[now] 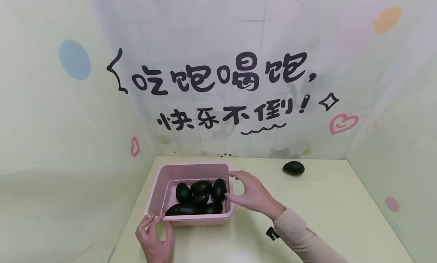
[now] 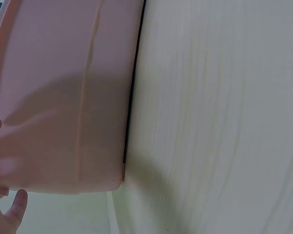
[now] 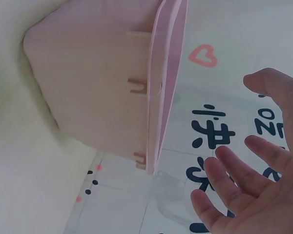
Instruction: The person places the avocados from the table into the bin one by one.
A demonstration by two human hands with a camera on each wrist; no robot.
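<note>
Several dark avocados [image 1: 183, 192] lie in a pink plastic bin [image 1: 194, 165] on the table. At the bin's near left corner my left hand [image 1: 155, 238] holds the rim, thumb against the outer front wall. The left wrist view shows that wall of the bin [image 2: 49, 58] close up, with fingertips [image 2: 18, 202] by its corner. My right hand [image 1: 254, 192] is over the bin's right rim, close to an avocado [image 1: 219, 190], with thumb and fingers spread apart. In the right wrist view the right hand [image 3: 259, 185] has nothing in its grasp.
One more avocado [image 1: 293, 168] lies on the pale wooden table [image 1: 324, 202] at the back right. A printed cloth [image 1: 218, 35] with dark lettering hangs behind the table and along both sides. A small black clip [image 1: 272, 233] shows by the right sleeve.
</note>
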